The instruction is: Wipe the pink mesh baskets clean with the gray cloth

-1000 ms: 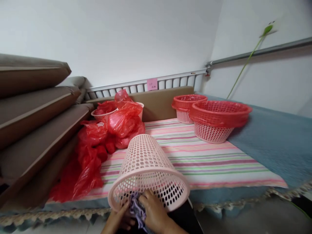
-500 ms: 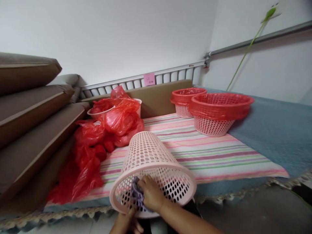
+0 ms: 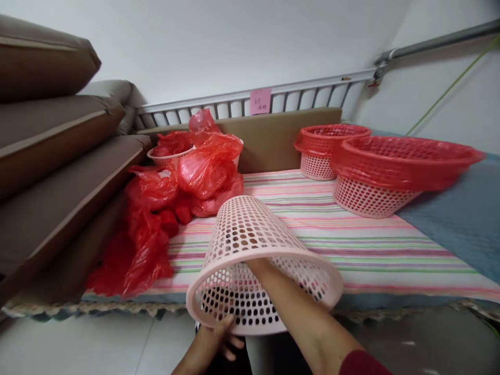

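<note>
A pale pink perforated basket (image 3: pixel 250 221) lies tipped on its side at the near edge of the striped cloth (image 3: pixel 336 229), its mouth facing me. My left hand (image 3: pixel 221 341) grips the lower left part of its rim, thumb inside the mouth and fingers beneath. My right forearm reaches deep into the basket; my right hand (image 3: pixel 253 242) shows only as patches of skin through the holes. Its fingers and the purple cloth seen earlier cannot be made out.
Two pink baskets lined with red bags (image 3: pixel 318 165) (image 3: pixel 375 195) stand at the right. Crumpled red plastic bags (image 3: pixel 207 172) and more baskets are at the left, beside stacked brown cushions (image 3: pixel 58 172). A pink note (image 3: pixel 260 101) hangs on the back railing.
My right hand has moved from the basket's mouth deep inside, and the purple cloth has gone out of sight. My left hand still holds the rim. The view has shifted.
</note>
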Demonstrator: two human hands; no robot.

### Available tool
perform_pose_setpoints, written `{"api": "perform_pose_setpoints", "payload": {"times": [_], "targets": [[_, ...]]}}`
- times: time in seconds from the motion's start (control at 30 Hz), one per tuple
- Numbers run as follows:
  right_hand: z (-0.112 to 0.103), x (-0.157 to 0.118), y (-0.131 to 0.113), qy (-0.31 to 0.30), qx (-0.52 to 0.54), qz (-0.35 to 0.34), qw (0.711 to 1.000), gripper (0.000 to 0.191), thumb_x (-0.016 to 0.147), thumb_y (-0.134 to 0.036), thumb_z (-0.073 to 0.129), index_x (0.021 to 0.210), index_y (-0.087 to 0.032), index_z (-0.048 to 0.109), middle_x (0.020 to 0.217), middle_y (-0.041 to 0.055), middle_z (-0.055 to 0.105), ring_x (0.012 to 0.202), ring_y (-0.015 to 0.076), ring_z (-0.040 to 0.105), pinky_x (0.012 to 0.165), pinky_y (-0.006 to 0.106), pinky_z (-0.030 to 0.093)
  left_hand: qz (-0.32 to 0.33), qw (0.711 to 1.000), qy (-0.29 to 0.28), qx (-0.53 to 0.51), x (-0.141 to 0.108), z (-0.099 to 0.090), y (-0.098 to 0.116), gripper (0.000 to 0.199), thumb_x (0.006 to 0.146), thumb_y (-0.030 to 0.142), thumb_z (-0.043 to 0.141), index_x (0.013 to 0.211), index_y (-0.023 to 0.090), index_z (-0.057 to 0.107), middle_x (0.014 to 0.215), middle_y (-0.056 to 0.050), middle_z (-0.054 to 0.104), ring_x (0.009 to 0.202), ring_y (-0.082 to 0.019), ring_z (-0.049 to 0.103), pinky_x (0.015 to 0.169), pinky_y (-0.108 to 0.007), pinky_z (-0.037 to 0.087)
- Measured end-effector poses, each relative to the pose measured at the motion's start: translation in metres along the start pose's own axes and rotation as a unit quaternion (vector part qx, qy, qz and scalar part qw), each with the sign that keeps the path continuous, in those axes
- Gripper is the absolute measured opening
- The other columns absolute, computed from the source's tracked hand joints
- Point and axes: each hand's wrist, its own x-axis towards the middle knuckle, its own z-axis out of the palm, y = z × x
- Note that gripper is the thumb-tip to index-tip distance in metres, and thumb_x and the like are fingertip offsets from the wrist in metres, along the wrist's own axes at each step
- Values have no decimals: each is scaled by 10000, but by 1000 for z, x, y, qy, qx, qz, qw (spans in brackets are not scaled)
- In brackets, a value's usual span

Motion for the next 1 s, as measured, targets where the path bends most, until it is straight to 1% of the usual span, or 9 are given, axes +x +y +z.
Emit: {"api": "perform_pose_setpoints", "payload": {"times": [0.1,0.23,0.33,0.43,0.57,0.67,0.77,0.9,1.0], "targets": [[5,-10,-12,-8,-45,-42,998,363,803,-243,501,1161,-219,556,1285,68,509,1243,246,375,1052,412,251,1,1000,8,-10,1,-1,-2,759,715,614,606,1263,134,393,1050,-196,684,685,-229,711,423,-229,533],[8,-68,-16,-48,-155,-88,983,417,693,-97,513,1085,-221,588,1122,81,575,1075,251,484,934,384,362,-18,999,45,-11,8,-4,-11,929,651,720,568,1319,121,329,963,-183,706,647,-252,711,403,-258,529],[4,-120,-14,-78,-180,-120,973,326,717,-195,549,1038,-215,600,1066,85,560,1007,239,488,890,342,377,-7,998,64,8,11,-2,-17,966,628,732,575,1313,91,348,848,-153,724,610,-249,706,409,-263,529],[-3,-147,-12,-95,-161,-135,973,352,706,-317,600,1045,-220,598,1102,81,536,1029,235,464,906,322,361,-5,997,73,26,10,-1,-18,937,630,727,579,1286,84,399,804,-133,734,581,-239,701,401,-249,520],[-5,-151,-10,-95,-171,-131,972,354,689,-280,588,1040,-231,594,1127,70,529,1043,233,454,918,313,347,-33,994,82,71,2,-12,-5,961,618,727,591,1289,62,414,705,-124,738,579,-253,705,399,-244,506],[-2,-150,-7,-110,-190,-124,968,328,656,-223,576,982,-230,602,1116,68,534,1044,243,453,891,315,358,-24,987,111,115,-6,-28,11,951,611,670,652,1345,132,378,620,-57,727,514,-229,686,398,-236,488],[-2,-151,-8,-111,-196,-122,967,335,624,-179,558,955,-217,600,1126,75,531,1054,254,445,886,322,354,-14,988,129,84,-12,-35,18,946,602,642,682,1347,144,380,667,-67,734,491,-229,675,410,-261,495],[-15,-154,-9,-92,-206,-121,967,347,636,-151,514,970,-214,584,1097,78,537,1021,253,450,858,340,353,-9,991,131,-2,-8,-23,5,1027,525,652,730,1336,139,362,926,-149,725,544,-259,695,444,-305,526],[-24,-157,-2,-91,-222,-119,963,368,591,-132,517,946,-209,575,1089,79,533,1015,258,448,841,349,354,-23,991,118,-49,1,-15,-10,978,565,605,741,1340,164,341,995,-158,707,593,-252,706,496,-311,547]]}}
